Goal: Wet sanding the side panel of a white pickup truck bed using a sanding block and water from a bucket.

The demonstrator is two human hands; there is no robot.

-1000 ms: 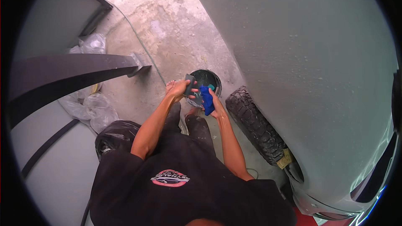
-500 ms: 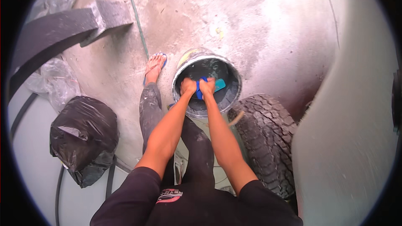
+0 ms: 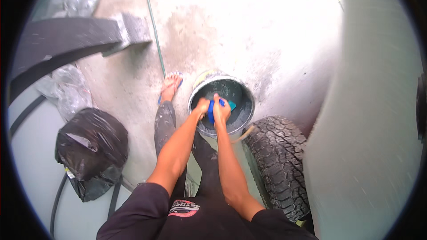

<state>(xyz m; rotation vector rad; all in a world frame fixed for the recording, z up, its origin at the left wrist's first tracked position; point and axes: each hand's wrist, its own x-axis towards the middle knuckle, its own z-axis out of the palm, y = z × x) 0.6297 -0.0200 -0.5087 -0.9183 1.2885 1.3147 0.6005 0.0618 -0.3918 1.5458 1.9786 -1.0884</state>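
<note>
Both my hands are closed on a blue cloth [image 3: 211,112], bunched up above the mouth of a round bucket [image 3: 249,90]. My left hand [image 3: 203,106] grips it from the left, with the fingers wrapped round. Pressed close beside it, my right hand [image 3: 220,111] holds the cloth from the right, thumb upward. A small teal block-like piece [image 3: 232,106] shows just right of my right hand; I cannot tell whether it is held or lies in the bucket. Dark liquid seems to fill the bucket's lower part. Its rim is smeared with grey.
A chunky-treaded tyre [image 3: 278,164] stands right of the bucket, beside a large pale curved panel [image 3: 369,129]. To the left are a black plastic bag [image 3: 91,138], a dark curved part [image 3: 66,38] and clear plastic sheeting [image 3: 71,89]. A thin green hose [image 3: 153,24] crosses the concrete floor.
My hands have come up slightly and turned, the right thumb now pointing upward with the cloth between both hands. Less of the teal piece shows. The whole view has shifted somewhat.
</note>
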